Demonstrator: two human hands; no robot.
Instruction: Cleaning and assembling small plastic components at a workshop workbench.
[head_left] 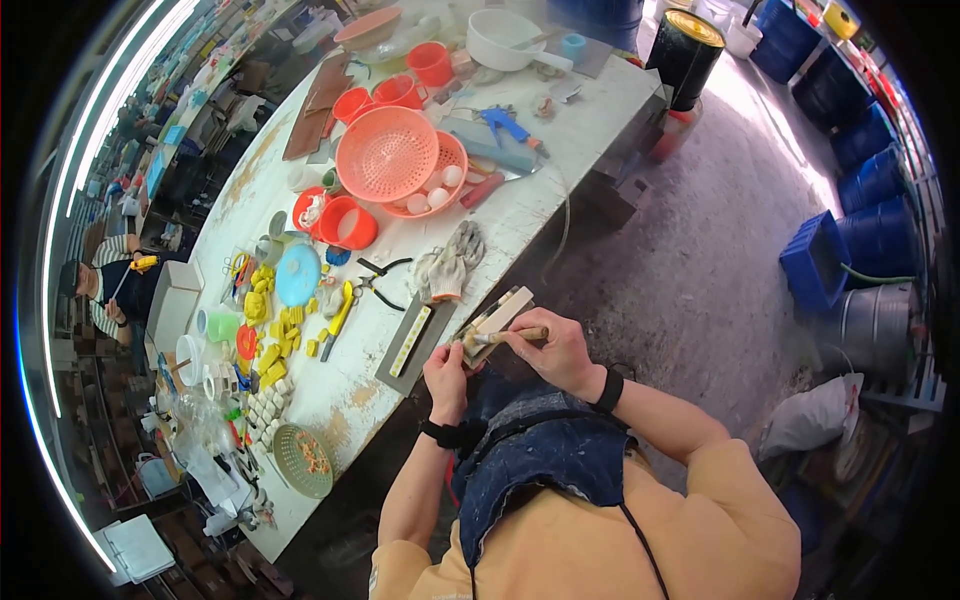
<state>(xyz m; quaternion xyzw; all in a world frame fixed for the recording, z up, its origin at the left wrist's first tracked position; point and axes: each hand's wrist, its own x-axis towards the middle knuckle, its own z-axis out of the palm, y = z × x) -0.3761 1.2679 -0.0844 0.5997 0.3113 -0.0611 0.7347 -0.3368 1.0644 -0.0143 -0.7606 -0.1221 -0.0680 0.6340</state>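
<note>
My right hand (562,352) grips a wooden-handled brush (520,335) and holds its bristle end over the table's front edge. Pinched fingers of my left hand (445,378) meet close to the bristles; what they hold is too small to make out. A cream rectangular block (503,312) lies just beyond the brush, at the table edge. Left of it, a pale strip with small yellow pieces (410,340) rests on a grey board (388,368). Beyond are a worn work glove (450,265), black-handled pliers (383,282) and a yellow utility knife (340,322).
The white table (345,385) bears yellow lumps (272,365), a blue disc (298,275), orange colanders (387,166), red cups (430,63) and a mesh basket (303,462). Blue drums (880,222) line the right side. Another person (115,290) is at far left.
</note>
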